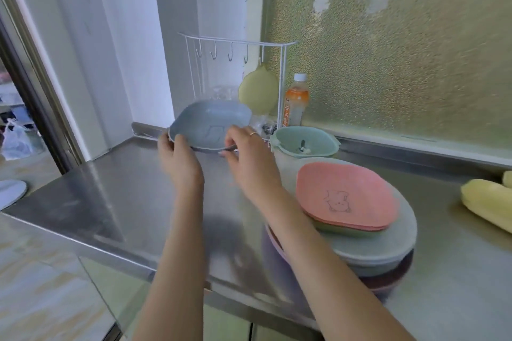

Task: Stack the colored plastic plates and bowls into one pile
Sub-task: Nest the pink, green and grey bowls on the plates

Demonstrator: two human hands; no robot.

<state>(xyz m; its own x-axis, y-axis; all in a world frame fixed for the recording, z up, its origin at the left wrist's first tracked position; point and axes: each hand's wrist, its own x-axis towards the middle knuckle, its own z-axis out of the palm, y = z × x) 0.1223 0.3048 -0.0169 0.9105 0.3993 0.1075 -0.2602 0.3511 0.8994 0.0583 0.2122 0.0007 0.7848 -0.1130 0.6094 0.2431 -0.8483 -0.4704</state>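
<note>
1. the step in hand looks like bringing the blue plate (210, 124) over to the pile (349, 219) at the near right of the worktop (110, 202).
2. the left hand (177, 158) pinches the plate's near-left rim, thumb on top and fingers under; the right hand (243, 152), a ring on one finger, holds the near-right rim the same way. both grips are pressed onto the plate, not spread.
3. the plate is tilted, far edge raised, in front of the white wire rack (238, 69) at the far side of the worktop. whether its near edge touches the steel i cannot tell.
4. to do this well, i would level the plate before carrying, keep both rims held until it sits over the pink plate (346, 196), then turn it so its lobed outline matches the one below and lower it flat.
5. the carry has to clear the green bowl (304, 141) just right of the hands; something small lies inside that, so it likely needs emptying before it joins the pile.
6. the blue plate is matte plastic, shallow, with a wavy edge and a faint line drawing in its well. it looks light and stiff.
7. the pile already holds the pink plate on a green one, on a wide grey-green round dish over darker bowls.
</note>
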